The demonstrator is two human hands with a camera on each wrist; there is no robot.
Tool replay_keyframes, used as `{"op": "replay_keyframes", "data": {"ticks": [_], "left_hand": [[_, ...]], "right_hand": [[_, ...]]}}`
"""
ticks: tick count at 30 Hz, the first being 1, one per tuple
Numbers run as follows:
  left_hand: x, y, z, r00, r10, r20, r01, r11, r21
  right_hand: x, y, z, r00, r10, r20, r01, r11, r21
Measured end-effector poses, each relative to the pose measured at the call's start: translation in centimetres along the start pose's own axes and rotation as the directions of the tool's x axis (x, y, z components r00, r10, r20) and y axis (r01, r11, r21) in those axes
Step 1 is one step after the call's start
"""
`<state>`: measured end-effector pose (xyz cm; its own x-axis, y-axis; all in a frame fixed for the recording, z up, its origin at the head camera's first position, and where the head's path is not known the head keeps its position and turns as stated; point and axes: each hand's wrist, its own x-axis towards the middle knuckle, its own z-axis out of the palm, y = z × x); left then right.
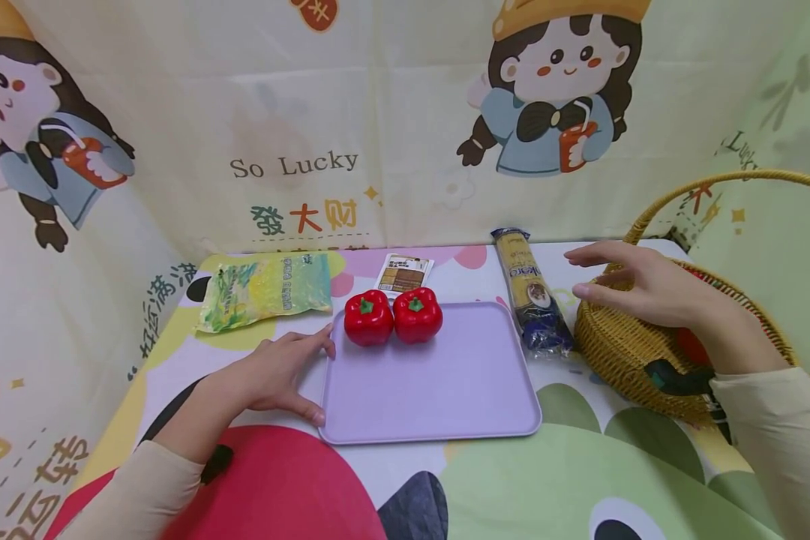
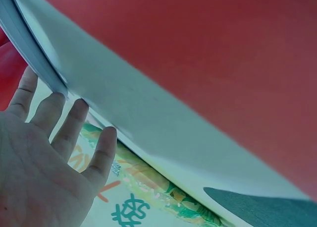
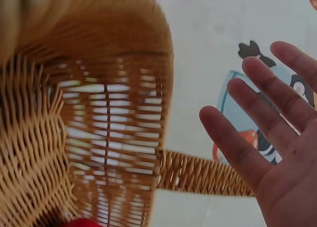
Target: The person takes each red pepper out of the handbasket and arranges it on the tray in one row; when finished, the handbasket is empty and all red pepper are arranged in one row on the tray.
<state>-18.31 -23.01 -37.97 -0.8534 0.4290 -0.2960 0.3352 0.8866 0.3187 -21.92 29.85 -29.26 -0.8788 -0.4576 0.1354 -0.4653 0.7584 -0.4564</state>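
Note:
A lilac tray [image 1: 439, 390] lies on the table with two red bell peppers [image 1: 368, 319] side by side in its far left part. My left hand [image 1: 277, 375] is at the tray's left edge, thumb and fingers spread along the rim. In the left wrist view its fingertips [image 2: 106, 138] meet the edge, extended rather than wrapped round it. Over the near left side of a wicker basket [image 1: 614, 352] hovers my right hand [image 1: 661, 281], holding nothing. The right wrist view shows its fingers [image 3: 257, 95] extended beside the basket's handle. Something red [image 1: 692, 346] sits inside the basket, partly hidden by my wrist.
A long yellow and navy packet [image 1: 529, 289] lies between tray and basket. Behind the peppers is a small brown and white packet [image 1: 405, 274]. A yellow-green bag [image 1: 270, 289] lies at the back left. The basket's tall handle [image 1: 736, 176] arches up at the right.

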Motion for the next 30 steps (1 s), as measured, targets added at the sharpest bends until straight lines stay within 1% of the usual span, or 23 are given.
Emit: {"op": "replay_keyframes", "data": {"ticks": [6,11,17,20,25,30], "left_hand": [[-0.1,0.0,-0.1,1.0,0.002,0.002,-0.002,1.0,0.006],[0.0,0.0,-0.3,1.0,-0.004,0.002,0.004,1.0,0.005],[0.1,0.1,-0.3,1.0,-0.004,0.0,0.004,1.0,0.003],[0.1,0.0,-0.2,1.0,-0.004,0.001,0.004,1.0,-0.002],[0.1,-0.2,0.2,1.0,-0.014,0.005,0.014,1.0,-0.004],[0.1,-0.3,0.3,1.0,-0.006,-0.002,0.006,1.0,0.005]], "right_hand": [[-0.7,0.8,-0.9,1.0,0.012,0.0,-0.012,1.0,-0.017],[-1.1,1.8,-1.3,0.999,0.011,-0.035,-0.012,0.999,-0.03],[-2.3,3.3,-2.1,0.994,0.086,-0.068,-0.086,0.996,0.009],[-3.0,4.0,-2.5,0.991,0.107,-0.079,-0.107,0.994,0.002],[-4.1,5.3,-2.7,0.987,0.146,-0.065,-0.148,0.989,-0.029],[-4.5,6.2,-2.8,0.98,0.189,-0.061,-0.191,0.981,-0.024]]}}
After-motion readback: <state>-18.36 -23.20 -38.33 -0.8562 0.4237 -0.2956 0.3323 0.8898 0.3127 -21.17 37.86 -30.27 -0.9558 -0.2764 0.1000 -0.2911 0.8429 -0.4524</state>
